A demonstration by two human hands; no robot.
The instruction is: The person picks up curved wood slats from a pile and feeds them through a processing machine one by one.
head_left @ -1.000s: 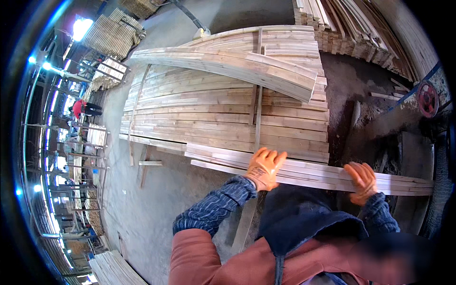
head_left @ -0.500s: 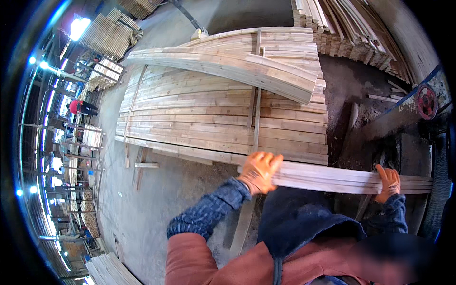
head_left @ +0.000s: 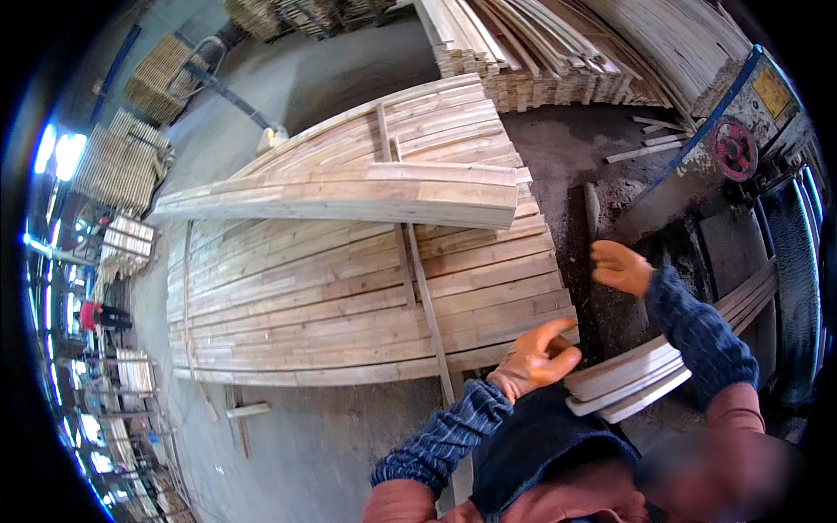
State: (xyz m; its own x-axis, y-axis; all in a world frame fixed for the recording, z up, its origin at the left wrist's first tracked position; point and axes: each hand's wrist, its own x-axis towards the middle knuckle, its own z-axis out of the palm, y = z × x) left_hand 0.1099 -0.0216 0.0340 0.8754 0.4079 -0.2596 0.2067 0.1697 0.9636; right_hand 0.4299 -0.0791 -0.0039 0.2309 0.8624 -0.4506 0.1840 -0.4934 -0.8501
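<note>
My left hand [head_left: 537, 357], in an orange glove, is held off the front corner of the wide layer of boards [head_left: 349, 305], thumb and fingers apart with nothing between them. Just right of it lies a short stack of planks [head_left: 623, 379], its ends uneven, running back under my right forearm. My right hand [head_left: 621, 268], gloved the same, hangs beyond the planks, fingers extended and without a board. Across the layer of boards rests a bundle of long planks [head_left: 340, 193], set at a slant.
A machine with a red handwheel [head_left: 733, 148] stands at the right, beside a dark, shiny roller-like part [head_left: 789, 279]. Far off is a tall lumber pile [head_left: 558, 87]. Scrap sticks [head_left: 649, 144] litter the floor. A person in red [head_left: 90, 315] is in the distance at left.
Both hands have let go of the planks. My right hand has moved away, toward the far side; my left has shifted right. The view has turned, and the planks now lie more slanted.
</note>
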